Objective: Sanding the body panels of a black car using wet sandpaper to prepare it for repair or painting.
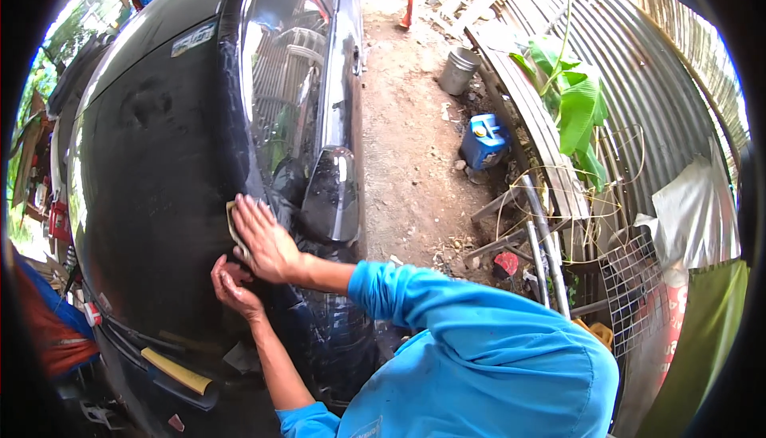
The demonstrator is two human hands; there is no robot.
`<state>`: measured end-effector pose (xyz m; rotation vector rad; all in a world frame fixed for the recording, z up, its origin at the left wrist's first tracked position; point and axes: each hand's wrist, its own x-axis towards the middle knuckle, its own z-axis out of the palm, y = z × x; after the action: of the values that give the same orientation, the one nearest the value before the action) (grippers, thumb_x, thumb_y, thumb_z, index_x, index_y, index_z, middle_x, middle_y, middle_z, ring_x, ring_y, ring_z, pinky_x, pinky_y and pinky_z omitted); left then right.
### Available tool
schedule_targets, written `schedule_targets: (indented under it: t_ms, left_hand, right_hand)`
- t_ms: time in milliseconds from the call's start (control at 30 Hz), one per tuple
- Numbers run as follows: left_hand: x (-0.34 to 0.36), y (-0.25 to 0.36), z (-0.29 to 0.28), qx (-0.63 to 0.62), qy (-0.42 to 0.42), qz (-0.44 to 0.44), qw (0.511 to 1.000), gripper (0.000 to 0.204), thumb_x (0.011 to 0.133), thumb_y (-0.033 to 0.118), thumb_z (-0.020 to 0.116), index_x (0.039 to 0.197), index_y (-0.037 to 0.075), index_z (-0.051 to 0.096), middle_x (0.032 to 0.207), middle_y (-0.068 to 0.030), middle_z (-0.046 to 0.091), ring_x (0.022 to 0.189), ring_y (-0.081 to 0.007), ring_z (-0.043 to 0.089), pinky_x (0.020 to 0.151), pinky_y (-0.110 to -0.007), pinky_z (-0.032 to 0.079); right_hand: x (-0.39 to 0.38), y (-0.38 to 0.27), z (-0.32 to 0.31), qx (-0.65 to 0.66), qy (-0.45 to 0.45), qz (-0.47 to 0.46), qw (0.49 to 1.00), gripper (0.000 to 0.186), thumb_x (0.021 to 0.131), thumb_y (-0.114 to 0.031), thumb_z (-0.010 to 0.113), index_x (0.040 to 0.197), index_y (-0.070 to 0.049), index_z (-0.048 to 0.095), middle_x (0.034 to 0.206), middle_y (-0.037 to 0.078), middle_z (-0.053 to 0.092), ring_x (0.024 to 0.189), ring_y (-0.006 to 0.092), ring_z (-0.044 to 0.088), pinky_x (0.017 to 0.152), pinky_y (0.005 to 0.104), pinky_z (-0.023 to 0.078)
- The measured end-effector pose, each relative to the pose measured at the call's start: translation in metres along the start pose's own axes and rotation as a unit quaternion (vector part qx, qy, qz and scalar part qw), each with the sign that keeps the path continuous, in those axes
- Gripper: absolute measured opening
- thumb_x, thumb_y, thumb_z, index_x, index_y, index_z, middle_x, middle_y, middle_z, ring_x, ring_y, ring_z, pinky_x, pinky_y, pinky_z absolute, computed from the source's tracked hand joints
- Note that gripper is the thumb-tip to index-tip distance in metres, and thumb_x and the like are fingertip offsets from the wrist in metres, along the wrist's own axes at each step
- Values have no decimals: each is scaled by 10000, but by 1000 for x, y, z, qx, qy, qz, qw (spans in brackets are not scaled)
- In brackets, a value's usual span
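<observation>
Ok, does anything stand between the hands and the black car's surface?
A thin yellowish sheet, its edge showing beside the right hand, appears to lie between that palm and the black car. Nothing visible blocks the left hand; whether it touches the car is unclear.

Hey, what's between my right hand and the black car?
In the head view, a pale yellowish sheet or pad pokes out from under your right hand, against the black car; the hand hides most of it.
</observation>
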<state>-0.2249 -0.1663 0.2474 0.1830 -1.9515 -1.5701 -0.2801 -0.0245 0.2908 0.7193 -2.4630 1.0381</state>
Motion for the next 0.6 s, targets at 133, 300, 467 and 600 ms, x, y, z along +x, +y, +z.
schedule_targets:
  t_ms: [133, 300, 467, 600]
  left_hand:
    - [-5, 0, -9, -3, 25, 37, 999, 373, 1049, 272, 431, 1174, -12, 637, 787, -32, 587, 572, -83, 481, 522, -225, 413]
    - [-2, 28, -1, -78, 7, -49, 996, 289, 1034, 176, 461, 1152, -14, 645, 812, -47, 614, 588, -91, 543, 525, -229, 466]
    - [-56, 68, -11, -40, 21, -37, 998, 320, 1066, 280, 506, 1138, 1, 646, 850, -33, 593, 697, -101, 539, 654, -257, 478]
    - [-166, 84, -33, -22, -15, -151, 988, 359, 958, 158, 681, 1265, -2, 586, 1017, -29, 604, 890, -98, 557, 829, -260, 482]
  right_hand:
    - [-71, -16, 18, 86, -45, -22, 995, 773, 925, -324, 631, 1488, 104, 318, 1601, 310, 225, 1503, 444, 211, 1240, 505, 165]
    - [-147, -30, -10, 101, -219, -38, 970, 723, 957, -288, 595, 1523, 52, 300, 1612, 297, 206, 1513, 433, 188, 1243, 499, 173]
    - [-151, -2, -60, 369, -294, 34, 881, 481, 1024, -232, 525, 1414, 47, 483, 1292, 281, 608, 1195, 374, 610, 1031, 436, 470]
    - [-164, -5, -97, 341, -361, 176, 850, 330, 998, -274, 631, 1032, 50, 684, 671, 133, 598, 615, 176, 438, 602, 377, 434]
